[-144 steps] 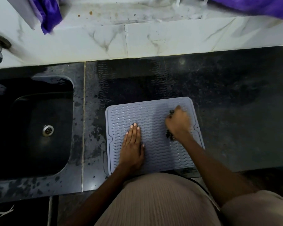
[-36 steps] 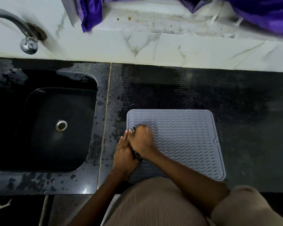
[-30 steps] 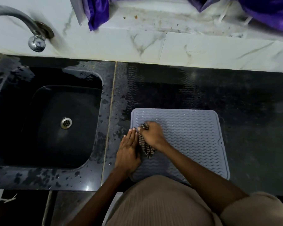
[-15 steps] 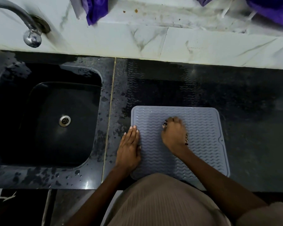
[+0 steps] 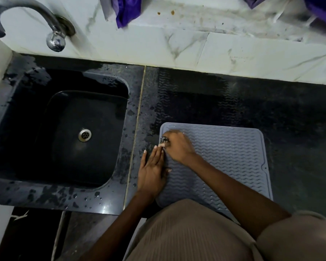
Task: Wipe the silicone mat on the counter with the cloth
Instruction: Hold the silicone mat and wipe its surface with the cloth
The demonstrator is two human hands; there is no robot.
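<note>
grey silicone mat (image 5: 224, 162) on the black counter (image 5: 233, 102), a cloth pressed to its far-left corner

the mat lies flat at the near edge of the wet counter, just right of the black sink (image 5: 68, 132). the right hand (image 5: 177, 147) sits on the mat's far-left corner with its fingers curled round a small dark patterned cloth (image 5: 164, 139) — only a scrap of the cloth shows past the knuckles. the left hand (image 5: 152, 170) lies flat with straight fingers along the mat's left edge, partly on the mat and partly on the counter, fingertips touching the right hand, holding nothing. a chrome tap (image 5: 53, 29) stands on the white marble ledge (image 5: 177, 44) behind the sink, and purple fabric (image 5: 127, 10) hangs over the ledge — more of it at the far right. water drops lie on the counter around the sink.
</note>
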